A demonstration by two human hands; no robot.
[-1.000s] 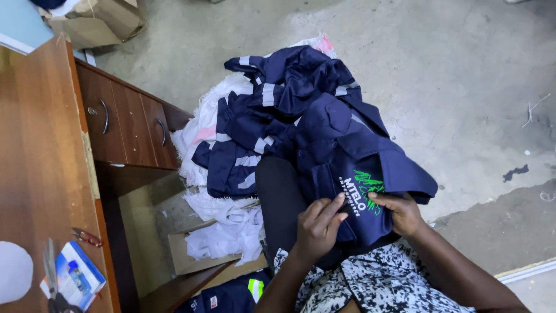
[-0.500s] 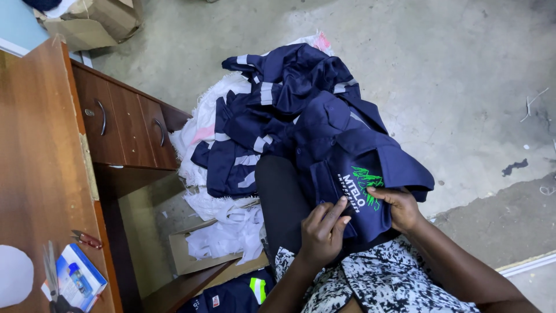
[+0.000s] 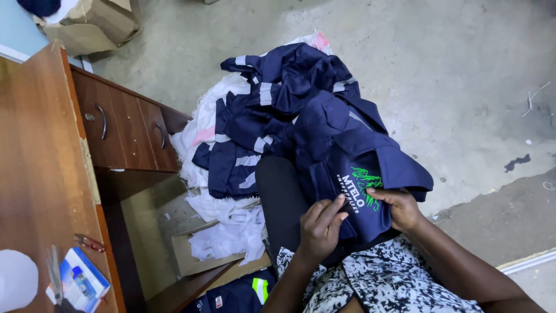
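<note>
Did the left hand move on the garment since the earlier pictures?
Yes. The left hand has slid right, closer to the embroidered patch on the navy garment.

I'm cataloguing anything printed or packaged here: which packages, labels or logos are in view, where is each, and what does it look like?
Embroidered logo: on the navy garment between the left hand and right hand; white lettering, green emblem.
Small box: on the wooden desk, bottom left; flat, blue and white.
Cardboard box: floor, top left; brown, open.
Cardboard box: under the desk; brown, white cloth on it.
</note>
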